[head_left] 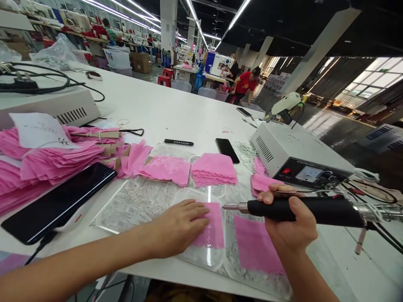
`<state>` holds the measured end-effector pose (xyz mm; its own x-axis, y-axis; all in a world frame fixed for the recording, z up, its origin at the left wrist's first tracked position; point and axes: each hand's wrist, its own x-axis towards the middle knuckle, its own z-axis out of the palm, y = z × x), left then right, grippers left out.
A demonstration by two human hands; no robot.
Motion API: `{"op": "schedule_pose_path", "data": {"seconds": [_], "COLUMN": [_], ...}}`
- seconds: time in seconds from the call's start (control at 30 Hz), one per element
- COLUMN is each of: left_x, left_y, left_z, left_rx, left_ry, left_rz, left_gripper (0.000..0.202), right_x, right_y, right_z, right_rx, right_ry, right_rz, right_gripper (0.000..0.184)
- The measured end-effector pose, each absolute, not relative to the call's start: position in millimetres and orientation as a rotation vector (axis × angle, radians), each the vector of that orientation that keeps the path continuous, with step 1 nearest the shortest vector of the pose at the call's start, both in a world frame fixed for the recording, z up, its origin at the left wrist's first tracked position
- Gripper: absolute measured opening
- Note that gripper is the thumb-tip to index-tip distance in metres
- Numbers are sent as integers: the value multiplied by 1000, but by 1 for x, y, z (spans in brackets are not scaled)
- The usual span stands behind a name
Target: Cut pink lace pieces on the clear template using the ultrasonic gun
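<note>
My left hand (pixel 181 224) lies flat, fingers stretched, on a pink fabric piece (pixel 214 228) resting on a clear plastic mat (pixel 138 205). My right hand (pixel 291 228) is wrapped round a black-handled welding tool (pixel 302 209) held level, its metal tip (pixel 231 207) pointing left just above the pink piece. A second pink piece (pixel 256 247) lies on the mat under my right hand. The tool's cable runs right toward a white control box (pixel 294 157).
Stacks of pink lace squares (pixel 214 170) and bundled pink pieces (pixel 47 161) lie behind the mat. A dark tablet (pixel 59 201), a phone (pixel 227 149), a black marker (pixel 179 142) and a second white box (pixel 63 107) sit on the white table (pixel 176 105). People work at benches far behind.
</note>
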<state>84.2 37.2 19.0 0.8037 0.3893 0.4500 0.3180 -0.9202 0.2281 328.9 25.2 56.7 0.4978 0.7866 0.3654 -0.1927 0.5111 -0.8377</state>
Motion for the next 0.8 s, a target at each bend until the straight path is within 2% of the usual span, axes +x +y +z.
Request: {"op": "schedule_pose_path", "data": {"seconds": [0.4, 0.8], "left_x": [104, 104], "left_y": [41, 39], "left_z": [3, 5], "left_rx": [2877, 2882], "left_ry": [564, 584], "left_rz": [543, 560], "left_gripper": [32, 33], "right_x": [333, 326], "right_y": [25, 27], "right_z": [51, 54], "right_rx": [-797, -767], "right_ry": [-801, -861], "right_rz": [707, 685], "right_gripper": [17, 16]}}
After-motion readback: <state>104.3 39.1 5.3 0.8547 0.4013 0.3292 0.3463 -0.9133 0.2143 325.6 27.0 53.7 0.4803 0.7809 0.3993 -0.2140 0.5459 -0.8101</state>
